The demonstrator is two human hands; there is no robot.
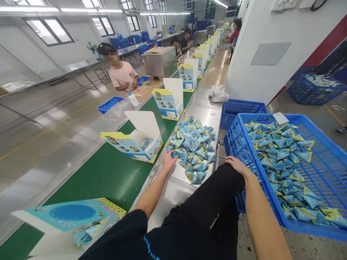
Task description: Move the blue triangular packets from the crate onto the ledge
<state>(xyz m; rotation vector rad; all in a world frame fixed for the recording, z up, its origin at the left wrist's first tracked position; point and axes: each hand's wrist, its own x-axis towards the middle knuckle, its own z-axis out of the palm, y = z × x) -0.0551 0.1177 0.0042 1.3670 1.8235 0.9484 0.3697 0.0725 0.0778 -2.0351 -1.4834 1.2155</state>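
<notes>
My left hand (169, 161) is at the near left edge of a pile of blue-and-yellow triangular snack packets (193, 139) on the steel table. Its fingers close around one small blue packet (174, 154). My right hand (236, 166) lies flat on my raised knee, fingers stretched out, holding nothing. Just left of the pile, an open display box (146, 144) stands on the green belt with some packets inside. Nearer to me on the belt is another open box (73, 220), also with packets in it.
A blue crate (320, 144) of packets stands at my right, with another blue crate (244, 108) behind it. More open boxes (169, 101) line the green belt (103, 180). A striped cloth (218, 94) lies farther up the table. Across the belt sits a co-worker (123, 76).
</notes>
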